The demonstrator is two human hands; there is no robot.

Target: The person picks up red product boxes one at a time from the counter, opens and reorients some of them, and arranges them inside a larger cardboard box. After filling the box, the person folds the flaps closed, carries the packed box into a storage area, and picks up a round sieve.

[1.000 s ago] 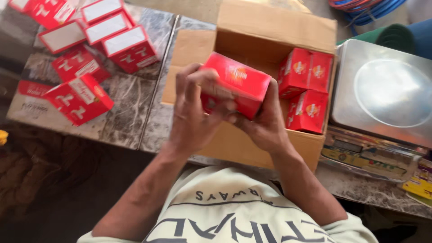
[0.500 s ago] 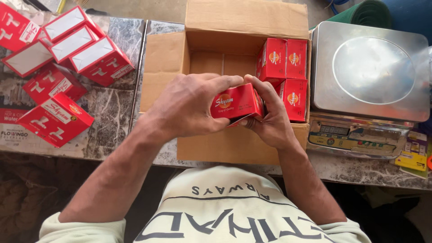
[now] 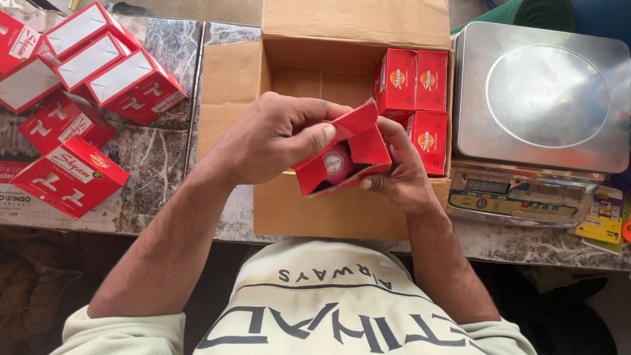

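Note:
I hold a small red carton over the open cardboard box, its end flaps open toward me. A pink round item shows inside it. My left hand grips the carton's left side, thumb on a flap. My right hand supports it from the right and below. Three red cartons stand packed in the box's far right corner.
Several red cartons lie on the marble counter at left, some open with white insides. A metal weighing scale stands right of the box. Small packets lie by the scale's front.
The carton has turned so its open end faces me, and its flaps have come open. Both hands stayed on it over the box.

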